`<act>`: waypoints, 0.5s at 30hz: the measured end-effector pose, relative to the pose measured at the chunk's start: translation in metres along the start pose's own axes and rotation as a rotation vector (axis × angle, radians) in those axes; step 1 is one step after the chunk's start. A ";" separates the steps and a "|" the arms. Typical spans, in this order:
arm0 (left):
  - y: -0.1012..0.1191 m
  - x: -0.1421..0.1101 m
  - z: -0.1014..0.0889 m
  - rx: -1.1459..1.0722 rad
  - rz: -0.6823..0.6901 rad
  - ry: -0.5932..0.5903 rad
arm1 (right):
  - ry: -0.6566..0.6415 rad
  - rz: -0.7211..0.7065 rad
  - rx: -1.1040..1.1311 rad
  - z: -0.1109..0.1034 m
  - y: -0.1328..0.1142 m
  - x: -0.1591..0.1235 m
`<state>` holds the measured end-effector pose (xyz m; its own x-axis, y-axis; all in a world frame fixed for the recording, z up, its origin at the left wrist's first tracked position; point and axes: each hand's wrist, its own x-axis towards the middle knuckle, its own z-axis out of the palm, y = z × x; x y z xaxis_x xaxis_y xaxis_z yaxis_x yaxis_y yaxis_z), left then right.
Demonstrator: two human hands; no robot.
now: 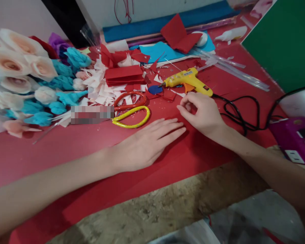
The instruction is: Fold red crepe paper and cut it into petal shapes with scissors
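My left hand (147,144) lies flat with fingers stretched out on a red sheet of paper (78,149) that covers the tabletop. My right hand (202,113) rests just beyond it, fingers curled, thumb and forefinger pinched at the red paper's surface; what it pinches is too small to name. A yellow glue gun (186,80) lies just behind my right hand, nozzle pointing left. Yellow-handled scissors (130,117) and red-handled scissors (129,100) lie left of my hands.
Paper flowers in cream, pink and turquoise (27,81) are piled at the left. Red and white paper scraps (117,78), blue sheets (165,51) and clear glue sticks (239,73) lie behind. A black cord (244,115) runs to a purple power strip (295,140). A green board (284,40) stands right.
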<state>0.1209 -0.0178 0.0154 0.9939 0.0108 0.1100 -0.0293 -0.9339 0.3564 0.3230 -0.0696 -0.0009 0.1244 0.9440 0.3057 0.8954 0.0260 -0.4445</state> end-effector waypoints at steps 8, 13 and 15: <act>-0.026 0.044 -0.031 -0.014 0.154 -0.259 | -0.066 0.135 0.085 -0.017 0.000 -0.017; -0.033 0.060 -0.033 0.004 0.138 -0.336 | -0.235 0.070 0.099 -0.027 0.000 -0.016; -0.034 0.063 -0.035 -0.034 0.115 -0.351 | -0.308 -0.013 0.097 -0.029 0.000 -0.017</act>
<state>0.1808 0.0270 0.0422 0.9598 -0.2218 -0.1718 -0.1401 -0.9095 0.3915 0.3331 -0.0949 0.0188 -0.0353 0.9982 0.0493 0.8492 0.0560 -0.5250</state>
